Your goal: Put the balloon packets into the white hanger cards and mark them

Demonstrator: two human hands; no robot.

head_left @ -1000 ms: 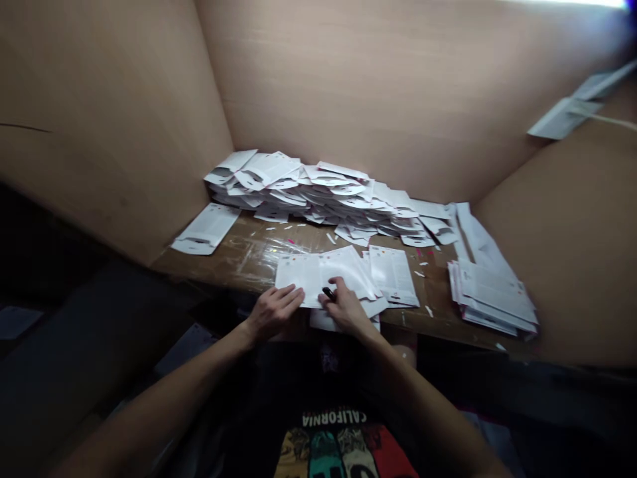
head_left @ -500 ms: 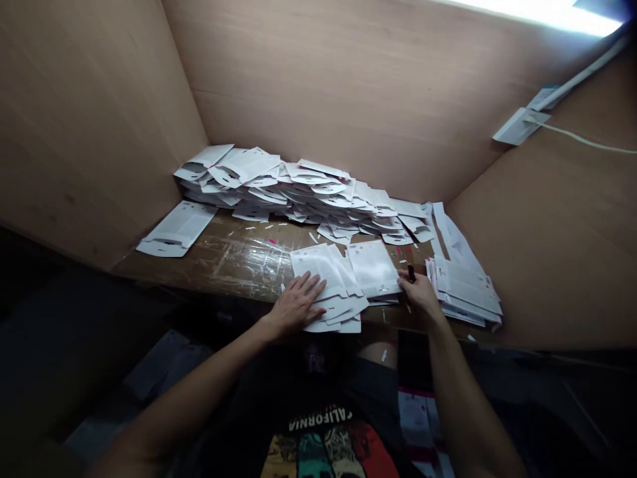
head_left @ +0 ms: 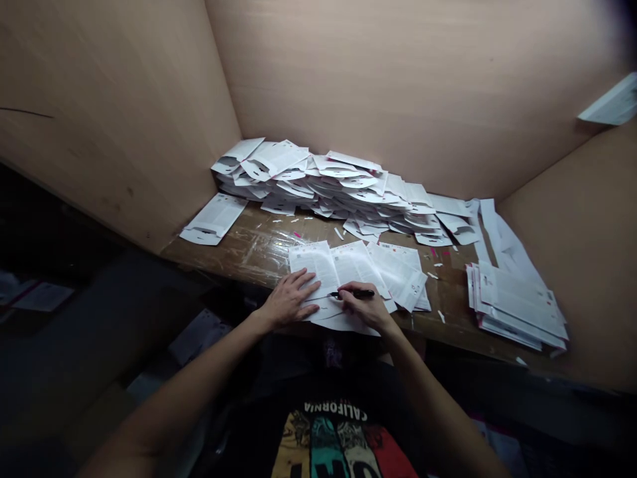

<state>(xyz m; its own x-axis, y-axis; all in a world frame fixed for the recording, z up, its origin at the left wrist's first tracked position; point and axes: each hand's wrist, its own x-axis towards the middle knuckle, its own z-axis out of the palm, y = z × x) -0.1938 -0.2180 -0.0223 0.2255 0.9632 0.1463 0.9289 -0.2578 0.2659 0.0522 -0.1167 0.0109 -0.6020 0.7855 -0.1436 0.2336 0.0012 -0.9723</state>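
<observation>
White printed card packets (head_left: 312, 260) lie overlapped at the table's front edge, their flaps toward me. My left hand (head_left: 291, 300) rests on the left packet with its fingers spread, pressing it flat. My right hand (head_left: 365, 307) grips a slim black pen-like tool (head_left: 367, 293). The tool's thin tip points left and is at the flap of the packets, just right of my left fingers. Whether the tip is a blade or a nib is too small to tell. Another packet (head_left: 411, 289) lies askew to the right of my right hand.
A long heap of white packets (head_left: 343, 182) runs along the back wall. One packet (head_left: 215, 218) lies alone at the left wall, and a neat stack (head_left: 517, 299) stands at right. Small white and pink paper scraps (head_left: 340, 233) dot the brown table (head_left: 259, 232).
My right hand has moved left from the right-hand packet, bringing the black tool to the flaps beside my left hand. That packet now lies turned at right. The view has shifted.
</observation>
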